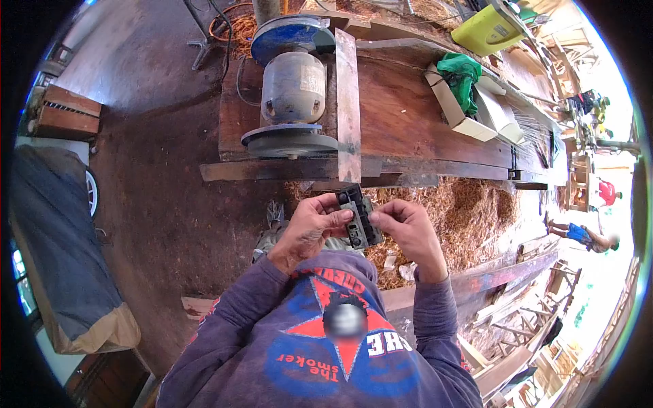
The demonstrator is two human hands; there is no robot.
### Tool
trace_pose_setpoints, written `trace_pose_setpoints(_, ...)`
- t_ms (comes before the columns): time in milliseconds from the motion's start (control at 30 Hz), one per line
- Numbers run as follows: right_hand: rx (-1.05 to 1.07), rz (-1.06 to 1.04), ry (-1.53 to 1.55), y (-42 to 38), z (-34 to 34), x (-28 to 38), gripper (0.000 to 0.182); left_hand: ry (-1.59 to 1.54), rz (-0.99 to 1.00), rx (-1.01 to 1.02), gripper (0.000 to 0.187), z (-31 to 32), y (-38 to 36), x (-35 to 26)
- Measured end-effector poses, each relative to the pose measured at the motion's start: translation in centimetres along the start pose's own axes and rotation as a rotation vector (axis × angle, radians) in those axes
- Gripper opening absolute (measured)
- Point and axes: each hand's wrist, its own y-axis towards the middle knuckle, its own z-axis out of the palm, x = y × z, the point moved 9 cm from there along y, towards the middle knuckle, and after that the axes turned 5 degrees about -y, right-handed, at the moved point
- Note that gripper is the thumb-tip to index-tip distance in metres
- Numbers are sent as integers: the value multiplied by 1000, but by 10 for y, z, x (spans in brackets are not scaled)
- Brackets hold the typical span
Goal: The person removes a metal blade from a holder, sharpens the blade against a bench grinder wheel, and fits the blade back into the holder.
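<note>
In front of my chest I hold a small black block-shaped device with grey metal plates, tilted lengthwise away from me; its exact kind cannot be made out. My left hand grips its left side, the thumb lying across the metal part. On the other side my right hand pinches the edge between thumb and fingers. Just beyond the device is the near end of a long flat board, which lies beside a bench grinder with a wheel at each end.
The grinder stands on a wooden bench. Farther right on it are an open cardboard box and a green plastic bag. A yellow-green container stands behind. Wood shavings cover the floor, and people are at far right.
</note>
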Motion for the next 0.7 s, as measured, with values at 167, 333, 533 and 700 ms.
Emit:
trace_pose_setpoints(167,16,54,89,-5,-7,-8,16,-111,-42,23,38,18,0,16)
trace_pose_setpoints(333,4,10,24,3,-1,-4,16,-90,-27,-8,39,12,-1,11)
trace_pose_setpoints(533,-134,18,142,-3,-13,2,22,-104,7,-73,38,15,-2,4)
trace_pose_setpoints(700,-513,-175,200,-33,-29,-31,23,-103,185,-192,39,4,-3,-17)
